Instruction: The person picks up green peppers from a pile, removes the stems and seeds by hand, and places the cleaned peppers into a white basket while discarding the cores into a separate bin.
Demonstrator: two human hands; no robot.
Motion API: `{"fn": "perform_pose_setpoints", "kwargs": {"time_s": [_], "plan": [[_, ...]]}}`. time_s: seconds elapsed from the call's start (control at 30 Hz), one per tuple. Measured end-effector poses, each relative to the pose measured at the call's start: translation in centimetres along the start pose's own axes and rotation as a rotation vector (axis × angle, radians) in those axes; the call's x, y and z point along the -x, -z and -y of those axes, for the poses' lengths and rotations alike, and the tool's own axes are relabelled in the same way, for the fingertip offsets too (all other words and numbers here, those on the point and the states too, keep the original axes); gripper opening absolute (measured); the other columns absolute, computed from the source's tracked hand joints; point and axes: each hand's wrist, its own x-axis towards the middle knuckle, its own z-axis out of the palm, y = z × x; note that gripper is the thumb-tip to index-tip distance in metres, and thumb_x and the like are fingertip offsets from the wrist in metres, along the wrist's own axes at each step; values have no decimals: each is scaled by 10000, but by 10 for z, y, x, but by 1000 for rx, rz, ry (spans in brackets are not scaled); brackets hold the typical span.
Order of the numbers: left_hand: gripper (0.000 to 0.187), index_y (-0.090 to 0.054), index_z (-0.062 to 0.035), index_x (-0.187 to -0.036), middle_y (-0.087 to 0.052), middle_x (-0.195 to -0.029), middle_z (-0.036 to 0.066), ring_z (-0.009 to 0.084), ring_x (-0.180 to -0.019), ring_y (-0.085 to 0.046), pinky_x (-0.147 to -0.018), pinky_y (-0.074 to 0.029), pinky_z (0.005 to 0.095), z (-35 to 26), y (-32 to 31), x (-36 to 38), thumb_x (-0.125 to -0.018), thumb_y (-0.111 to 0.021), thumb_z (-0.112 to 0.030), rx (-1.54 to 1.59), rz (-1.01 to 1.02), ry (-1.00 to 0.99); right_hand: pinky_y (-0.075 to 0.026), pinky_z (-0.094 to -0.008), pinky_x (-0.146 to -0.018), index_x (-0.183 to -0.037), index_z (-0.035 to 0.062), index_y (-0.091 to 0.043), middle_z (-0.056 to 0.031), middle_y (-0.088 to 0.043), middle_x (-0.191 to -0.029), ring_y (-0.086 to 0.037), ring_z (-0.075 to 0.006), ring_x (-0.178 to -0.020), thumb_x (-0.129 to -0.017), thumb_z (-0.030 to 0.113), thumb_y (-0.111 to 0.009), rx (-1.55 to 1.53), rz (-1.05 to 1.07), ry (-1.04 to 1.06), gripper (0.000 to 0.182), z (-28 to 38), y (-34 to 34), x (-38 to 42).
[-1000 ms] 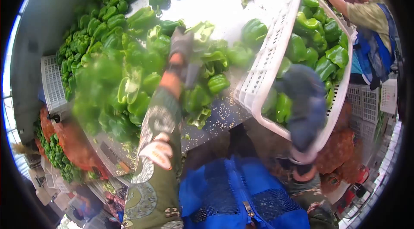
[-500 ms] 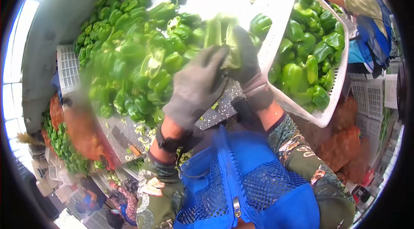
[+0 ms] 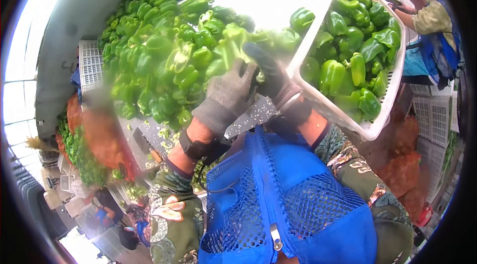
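A green bell pepper point(image 3: 233, 41), split open and blurred, stands up from between my gloved hands. My left hand point(image 3: 230, 94), in a grey knit glove, is closed around its lower part. My right hand point(image 3: 275, 77), in a darker glove, presses against the pepper's right side with one finger up along it; the other fingers are curled and partly hidden, with a bit of green showing at the palm. Beyond my hands spreads a heap of green peppers point(image 3: 169, 45), some cut open with pale insides showing. A metal surface point(image 3: 253, 112) scattered with pale seeds lies below my hands.
On the right stands a white plastic crate point(image 3: 365, 130) filled with green peppers. A knife point(image 3: 145, 144) lies at the left edge of the table. Orange-red sacks point(image 3: 397, 174) and stacked white crates point(image 3: 431, 120) are at the right. Another person point(image 3: 437, 23) works at the upper right.
My hands have drawn slightly downward, and the pepper has shifted left with them. Its two opened sides stood upright earlier; now one blurred piece shows. The whole view has tilted slightly.
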Motion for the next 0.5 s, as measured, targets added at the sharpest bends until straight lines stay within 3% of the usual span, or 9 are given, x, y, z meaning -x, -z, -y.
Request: {"fn": "perform_pose_setpoints", "kwargs": {"time_s": [0.07, 0.1, 0.13, 0.17, 0.23, 0.33, 0.4, 0.47, 0.5], "plan": [[310, -506, -68, -1076, -546, -979, 152, 343, -724, -609, -603, -500, 418, 2, 2, 5, -814, -652, -145, -95, -144, 52, -517, -308, -853, -1278, 60, -492, -98, -585, -1186, -597, -164, -1037, -921, 299, -576, -25, -5, 151, 438, -21, 20, -14], [222, -529, -82, -1028, -579, -912, 100, 218, -669, -598, -552, -477, 338, 11, 3, 13, -844, -649, -119, 62, -440, 88, -523, -311, -844, -1272, 72, -498, -95, -589, -1178, -603, -160, -1025, -933, 320, -558, -35, -3, 225, 424, -28, 29, -21], [159, -546, -87, -1002, -583, -842, 26, 95, -676, -545, -549, -441, 236, 4, 14, 20, -874, -639, -103, 595, -682, 363, -523, -308, -845, -1254, 78, -512, -87, -598, -1154, -608, -163, -1012, -924, 388, -556, 49, -24, 249, 455, -31, 34, -23], [105, -559, -81, -979, -560, -824, -17, 48, -702, -519, -565, -421, 179, 14, 24, 36, -893, -619, -90, 847, -818, 360, -524, -309, -845, -1245, 84, -517, -77, -605, -1132, -612, -160, -1003, -930, 389, -546, -43, 25, 193, 440, -25, 26, -16], [169, -579, -49, -1067, -610, -879, 8, 63, -737, -551, -618, -444, 182, 47, 19, 104, -901, -596, -79, 870, -729, 504, -529, -316, -828, -1215, 104, -535, -58, -623, -1071, -627, -155, -953, -933, 402, -537, -128, 91, 106, 410, -11, 6, -6], [390, -603, 2, -1135, -665, -939, 89, 164, -808, -621, -771, -495, 267, 81, -10, 205, -805, -696, -183, 2, 196, 864, -529, -324, -821, -1215, 100, -535, -72, -626, -1065, -634, -173, -924, -933, 404, -535, -150, 75, 110, 414, -13, 9, -13], [418, -619, -1, -1120, -672, -877, 86, 164, -788, -625, -735, -498, 252, 73, -24, 225, -783, -721, -226, -223, 4, 616, -524, -325, -825, -1223, 81, -527, -72, -621, -1084, -629, -176, -930, -950, 407, -500, -42, 106, 109, 426, -14, 3, -15], [344, -587, -14, -1170, -636, -1011, 84, 88, -715, -586, -614, -476, 234, 35, 2, 170, -839, -661, -74, 384, -340, 778, -522, -325, -827, -1226, 74, -524, -69, -619, -1092, -627, -172, -935, -959, 405, -481, 84, 134, 105, 428, -23, -10, -8], [343, -581, -29, -1179, -613, -1046, 76, 74, -734, -577, -586, -469, 244, 33, -1, 148, -841, -642, -10, 278, -532, 408, -509, -320, -849, -1229, 71, -524, -71, -614, -1104, -619, -169, -956, -966, 398, -466, 242, 176, 181, 423, -29, -13, -8]]}}
